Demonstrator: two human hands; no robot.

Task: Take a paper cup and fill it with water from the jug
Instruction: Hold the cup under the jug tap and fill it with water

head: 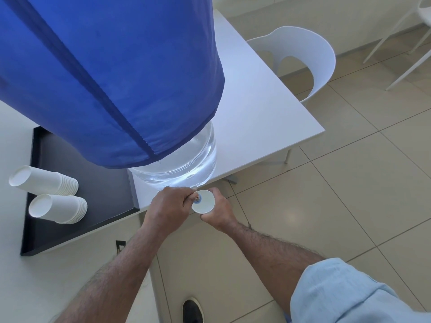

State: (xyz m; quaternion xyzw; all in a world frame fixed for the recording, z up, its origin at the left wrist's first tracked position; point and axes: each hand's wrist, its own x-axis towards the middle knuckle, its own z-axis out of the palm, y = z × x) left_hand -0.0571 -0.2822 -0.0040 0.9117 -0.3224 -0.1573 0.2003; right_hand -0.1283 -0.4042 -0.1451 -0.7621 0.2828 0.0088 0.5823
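Filling is judged to be under way: a paper cup (203, 201) is held by the right hand (218, 212) just beyond the near edge of the table (261, 117), its mouth upright beneath the tap (197, 198) of the jug (182, 159), presumably so that any water falls straight into it. The right hand's fingers are wrapped closed around the cup wall from below and behind, which leaves the rim unobstructed. The tap is gripped by the left hand (169, 205), its fingers curled shut over the lever; whether the valve is pressed open cannot be told, and no stream or water level can be made out inside the cup. The jug is seated at the near edge of the table, apparently so that the tap overhangs the floor and leaves room for a cup beneath; its upper part is draped in a blue cloth cover (105, 73). Spare cups are kept in two stacks (53, 194) lying on their sides on a black tray (77, 173) at the jug's left, well apart from the hands. A white chair (310, 59) is drawn up at the far side of the table.
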